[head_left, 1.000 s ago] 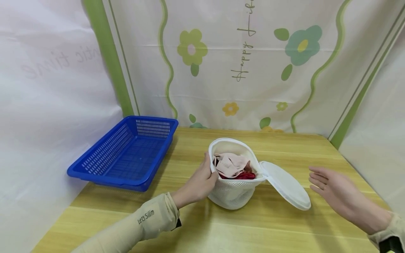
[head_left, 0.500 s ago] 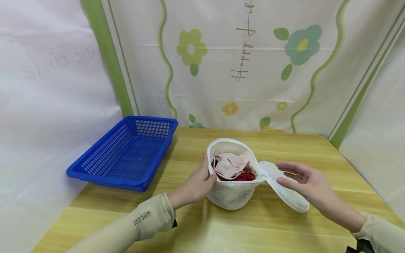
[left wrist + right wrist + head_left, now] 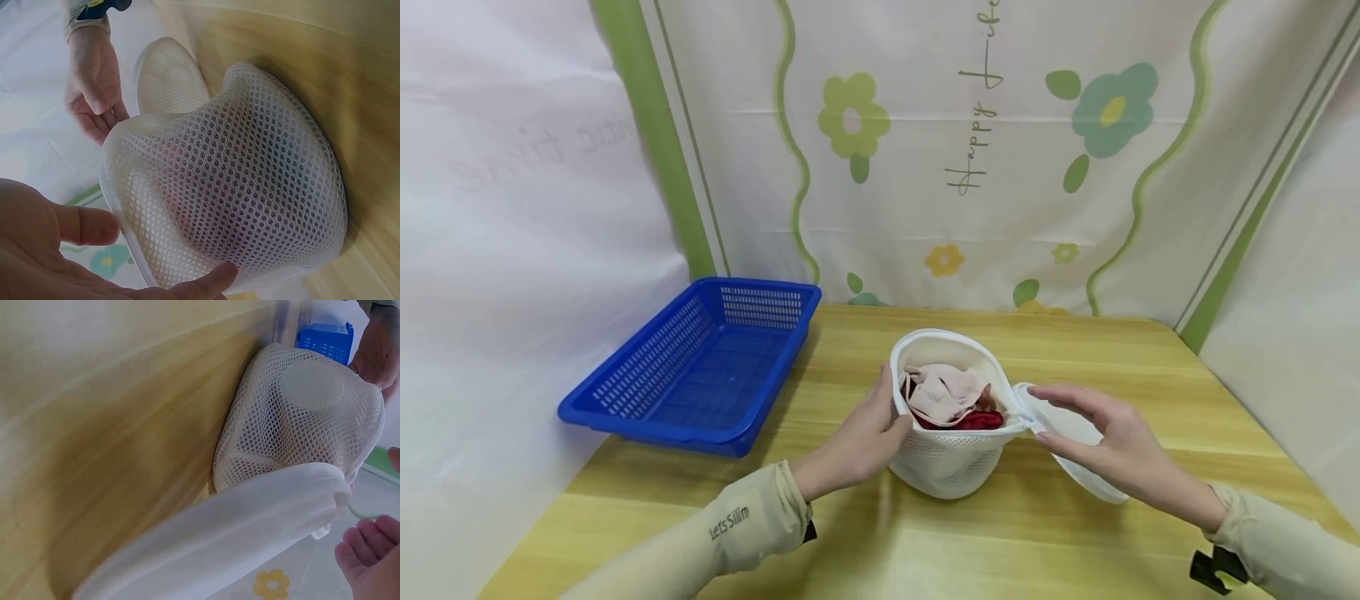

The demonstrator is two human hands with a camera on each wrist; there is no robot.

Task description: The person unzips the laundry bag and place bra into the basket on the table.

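Observation:
A white mesh laundry bag (image 3: 951,467) stands upright on the table with its top gaping. My left hand (image 3: 861,442) grips its left rim, thumb and fingers on either side of the mesh edge (image 3: 128,228). Inside lie a pale pink fabric piece with thin straps (image 3: 946,392) and dark red cloth (image 3: 981,419). The round white lid (image 3: 212,531) hangs folded out to the right, joined at the rim. Over this lid hovers my right hand (image 3: 1123,442), thumb and fingers spread apart near the hinge, holding nothing.
A blue slotted plastic basket (image 3: 722,375) sits at the back left of the wooden table (image 3: 970,550). Flower-printed white curtains (image 3: 910,192) enclose the back and sides.
My right hand has come in leftward from the right side, over the lid and close to its hinge. The left hand keeps its hold on the rim, and the bag has barely shifted.

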